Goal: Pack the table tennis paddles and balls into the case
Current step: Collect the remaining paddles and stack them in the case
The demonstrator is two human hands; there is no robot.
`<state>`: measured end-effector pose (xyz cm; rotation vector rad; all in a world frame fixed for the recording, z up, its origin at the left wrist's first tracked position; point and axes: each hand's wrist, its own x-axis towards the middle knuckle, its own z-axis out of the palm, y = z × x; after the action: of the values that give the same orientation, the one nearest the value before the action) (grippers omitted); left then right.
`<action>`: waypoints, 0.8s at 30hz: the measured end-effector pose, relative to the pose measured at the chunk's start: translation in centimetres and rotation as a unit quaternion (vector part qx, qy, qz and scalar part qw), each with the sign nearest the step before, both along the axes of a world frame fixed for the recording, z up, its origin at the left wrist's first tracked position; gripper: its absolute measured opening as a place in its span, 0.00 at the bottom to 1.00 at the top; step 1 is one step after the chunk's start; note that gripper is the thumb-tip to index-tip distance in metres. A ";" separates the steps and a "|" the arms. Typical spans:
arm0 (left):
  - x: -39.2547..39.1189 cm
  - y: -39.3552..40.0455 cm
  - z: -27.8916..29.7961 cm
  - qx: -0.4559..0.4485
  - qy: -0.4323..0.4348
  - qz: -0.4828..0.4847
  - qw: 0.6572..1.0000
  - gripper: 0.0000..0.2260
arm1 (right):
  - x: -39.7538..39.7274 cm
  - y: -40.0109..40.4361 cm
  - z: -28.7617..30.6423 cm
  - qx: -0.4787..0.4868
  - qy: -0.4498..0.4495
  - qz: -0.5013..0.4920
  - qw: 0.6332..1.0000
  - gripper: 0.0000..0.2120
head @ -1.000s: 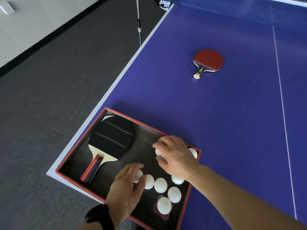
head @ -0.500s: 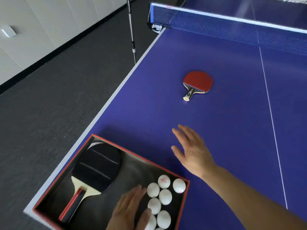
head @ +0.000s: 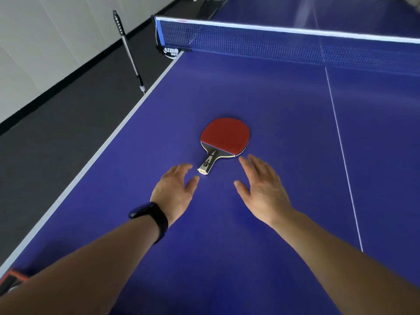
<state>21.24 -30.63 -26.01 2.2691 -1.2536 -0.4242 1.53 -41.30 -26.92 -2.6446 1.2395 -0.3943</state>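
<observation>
A red-faced paddle point(head: 226, 137) lies flat on the blue table point(head: 284, 137), its short handle pointing toward me. My left hand point(head: 173, 192), with a black band on the wrist, hovers open just left of the handle's end, not touching it. My right hand point(head: 264, 192) is open to the right of the handle, fingertips near the blade's lower right edge. Only a red-edged corner of the case point(head: 12, 278) shows at the bottom left; the black paddle and the balls inside it are out of view.
The net point(head: 284, 44) spans the table at the back. A white centre line point(head: 343, 155) runs down the right side. The table's left edge point(head: 109, 142) borders dark floor, where a thin pole point(head: 128, 48) leans near the net post.
Both hands have left the case and reached forward to either side of the red paddle's handle. The view has tilted up, so the case has dropped almost out of sight.
</observation>
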 end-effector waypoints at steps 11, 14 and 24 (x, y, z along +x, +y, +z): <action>-1.6 -11.2 -2.5 0.157 -0.058 0.026 0.986 0.17 | -4.3 -2.3 -3.4 0.059 -0.037 -0.032 0.997 0.28; -1.9 -7.9 -1.9 0.103 -0.026 0.036 0.994 0.12 | -3.4 -0.7 -2.9 0.069 -0.053 -0.030 0.996 0.27; 1.4 11.5 2.1 0.030 -0.025 0.040 0.998 0.09 | 8.7 7.0 2.8 0.312 -0.264 -0.096 0.908 0.29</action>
<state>22.63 -19.13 -23.95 2.3851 -1.1833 -0.3823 10.18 -34.27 -24.14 -1.7316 1.1828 -0.5789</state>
